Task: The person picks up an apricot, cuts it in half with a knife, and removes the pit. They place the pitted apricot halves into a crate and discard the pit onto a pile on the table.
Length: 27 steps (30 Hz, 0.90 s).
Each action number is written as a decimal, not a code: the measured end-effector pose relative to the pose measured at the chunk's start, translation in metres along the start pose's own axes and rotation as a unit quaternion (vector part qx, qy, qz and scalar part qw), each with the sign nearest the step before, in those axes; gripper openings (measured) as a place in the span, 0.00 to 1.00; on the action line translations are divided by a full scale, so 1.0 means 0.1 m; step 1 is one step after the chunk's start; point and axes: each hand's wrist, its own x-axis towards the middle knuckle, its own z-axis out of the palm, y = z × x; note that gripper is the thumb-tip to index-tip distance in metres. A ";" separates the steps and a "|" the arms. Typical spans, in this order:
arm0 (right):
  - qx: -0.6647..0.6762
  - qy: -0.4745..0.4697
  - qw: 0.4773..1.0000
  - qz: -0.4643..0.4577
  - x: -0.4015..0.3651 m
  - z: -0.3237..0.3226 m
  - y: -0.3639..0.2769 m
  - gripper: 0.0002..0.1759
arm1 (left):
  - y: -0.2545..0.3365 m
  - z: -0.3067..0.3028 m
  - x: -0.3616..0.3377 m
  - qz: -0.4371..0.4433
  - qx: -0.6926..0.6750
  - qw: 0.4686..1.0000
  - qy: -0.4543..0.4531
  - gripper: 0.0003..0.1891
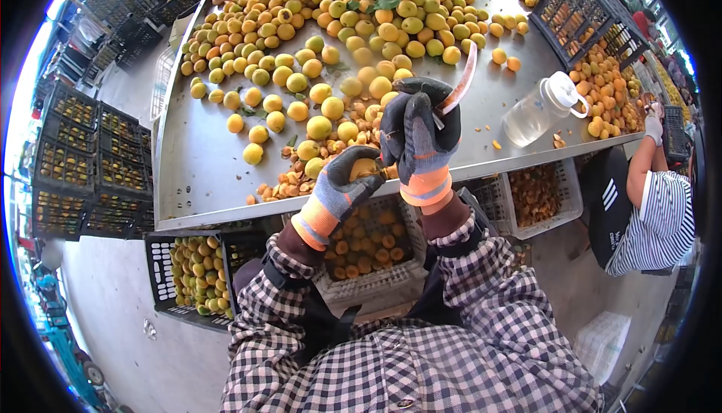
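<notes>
One apricot (pixel 364 166) pinched in the left hand's grip (pixel 342 186), just below the right hand (pixel 418 141) clenched around a knife (pixel 461 82).

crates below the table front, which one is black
The left crate, holding whole yellow fruit; the middle crate and right crate are white.

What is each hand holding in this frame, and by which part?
The left hand closes its fingers around an apricot's body. The right hand grips a knife by its handle end, with the curved blade pointing up.
</notes>
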 end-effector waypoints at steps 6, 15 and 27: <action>0.033 0.022 0.999 -0.007 0.01 -0.03 -0.02 0.14 | -0.02 -0.02 0.03 0.016 0.063 0.998 -0.010 0.18; 0.058 0.113 0.990 0.063 0.11 0.05 0.10 0.11 | -0.01 -0.01 0.11 0.030 0.069 0.997 -0.001 0.18; 0.090 0.323 0.901 0.275 0.33 -0.17 0.52 0.09 | -0.04 -0.01 0.21 0.092 0.192 0.976 0.049 0.15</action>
